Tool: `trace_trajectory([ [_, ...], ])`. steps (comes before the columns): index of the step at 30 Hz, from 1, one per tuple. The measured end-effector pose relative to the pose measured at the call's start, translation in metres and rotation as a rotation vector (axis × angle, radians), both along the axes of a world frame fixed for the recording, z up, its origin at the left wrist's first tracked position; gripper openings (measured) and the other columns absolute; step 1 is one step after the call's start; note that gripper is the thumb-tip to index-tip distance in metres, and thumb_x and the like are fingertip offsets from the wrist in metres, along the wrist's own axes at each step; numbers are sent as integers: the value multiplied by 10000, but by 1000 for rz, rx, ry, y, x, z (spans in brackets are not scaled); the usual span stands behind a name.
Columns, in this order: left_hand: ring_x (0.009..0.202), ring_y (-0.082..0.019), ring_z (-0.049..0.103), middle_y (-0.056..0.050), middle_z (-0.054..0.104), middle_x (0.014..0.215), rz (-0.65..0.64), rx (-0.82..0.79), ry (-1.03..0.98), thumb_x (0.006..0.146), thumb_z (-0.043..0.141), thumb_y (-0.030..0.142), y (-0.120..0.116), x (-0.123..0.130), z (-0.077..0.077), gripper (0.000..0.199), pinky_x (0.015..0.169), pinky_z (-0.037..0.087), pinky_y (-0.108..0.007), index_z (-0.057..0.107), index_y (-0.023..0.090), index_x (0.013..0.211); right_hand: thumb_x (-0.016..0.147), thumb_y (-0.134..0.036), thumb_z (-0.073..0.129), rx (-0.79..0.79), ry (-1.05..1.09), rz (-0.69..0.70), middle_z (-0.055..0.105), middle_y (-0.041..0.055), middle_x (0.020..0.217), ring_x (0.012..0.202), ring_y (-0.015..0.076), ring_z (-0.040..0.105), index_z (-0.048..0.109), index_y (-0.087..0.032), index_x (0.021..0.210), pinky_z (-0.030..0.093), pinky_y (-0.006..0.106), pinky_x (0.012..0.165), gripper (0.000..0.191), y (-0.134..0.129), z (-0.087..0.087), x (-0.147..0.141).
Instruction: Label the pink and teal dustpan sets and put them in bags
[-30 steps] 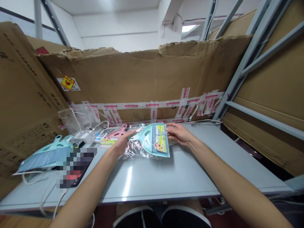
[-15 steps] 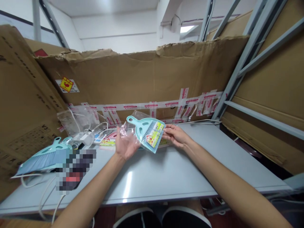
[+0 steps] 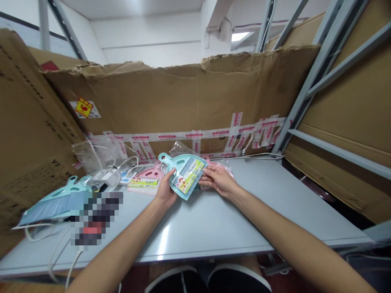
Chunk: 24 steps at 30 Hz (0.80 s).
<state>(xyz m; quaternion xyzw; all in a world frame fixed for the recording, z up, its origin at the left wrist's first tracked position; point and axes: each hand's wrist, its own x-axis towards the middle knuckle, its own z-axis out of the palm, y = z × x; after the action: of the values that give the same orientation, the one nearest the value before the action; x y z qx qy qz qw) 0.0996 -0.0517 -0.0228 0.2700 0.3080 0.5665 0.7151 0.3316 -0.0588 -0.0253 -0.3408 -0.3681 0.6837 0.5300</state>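
Gripping a teal dustpan (image 3: 185, 177), left hand (image 3: 165, 190) and right hand (image 3: 218, 181) have fingers closed on it, beside a pink dustpan (image 3: 150, 172).

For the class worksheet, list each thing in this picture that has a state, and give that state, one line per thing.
Left hand: closed on the lower edge of the brush.
Right hand: pinching the brush's right side.
Teal hand brush: held above the table, printed card on its face.
Pink brush: lying on the table.
Clear plastic bag: crumpled, slumped against the cardboard.
Cardboard sheet: upright, top edge torn, taped.
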Motion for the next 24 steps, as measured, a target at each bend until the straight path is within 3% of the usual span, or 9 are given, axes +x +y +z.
trace_trajectory([
  [3,1216,-383,813,-173,847,1267,-10,-21,-17,957,801,319,2,0,-2,464,1101,663,-534,703,142,1375,1045,-271,812,-11,-36,86,862,136,916,783,220,868,698,-164,973,747,304,744,171,-5,3,1],
  [7,1234,-383,807,-176,837,1305,-43,-4,-27,953,791,329,1,-3,1,538,1117,654,-538,678,139,1444,1015,-223,838,5,-43,187,865,170,952,860,247,881,731,-134,982,749,347,845,143,-8,3,1],
  [11,1226,-368,808,-157,837,1308,-49,40,-20,935,803,310,-3,-1,4,527,1113,654,-505,693,157,1428,995,-158,843,-2,6,113,864,154,944,853,231,877,742,-124,958,744,346,896,113,-8,0,-6],
  [17,998,-298,843,-91,871,1041,-67,-17,94,898,881,335,-7,2,2,367,861,699,-362,762,176,1207,1012,-123,808,-18,69,23,859,144,942,824,217,871,736,-133,933,746,332,889,107,-6,-2,-10],
  [21,1158,-347,819,-108,867,1184,-18,67,49,965,819,492,-3,-2,8,489,1007,683,-439,756,189,1344,1002,-141,828,-2,52,22,859,146,958,837,227,871,727,-142,937,752,350,889,120,-5,-4,-7],
  [24,1165,-337,817,-107,866,1202,66,90,12,980,814,431,2,-6,11,410,1055,665,-433,775,177,1299,993,-160,850,7,41,49,858,139,947,826,225,871,721,-146,940,754,356,884,140,-5,-7,-9],
])
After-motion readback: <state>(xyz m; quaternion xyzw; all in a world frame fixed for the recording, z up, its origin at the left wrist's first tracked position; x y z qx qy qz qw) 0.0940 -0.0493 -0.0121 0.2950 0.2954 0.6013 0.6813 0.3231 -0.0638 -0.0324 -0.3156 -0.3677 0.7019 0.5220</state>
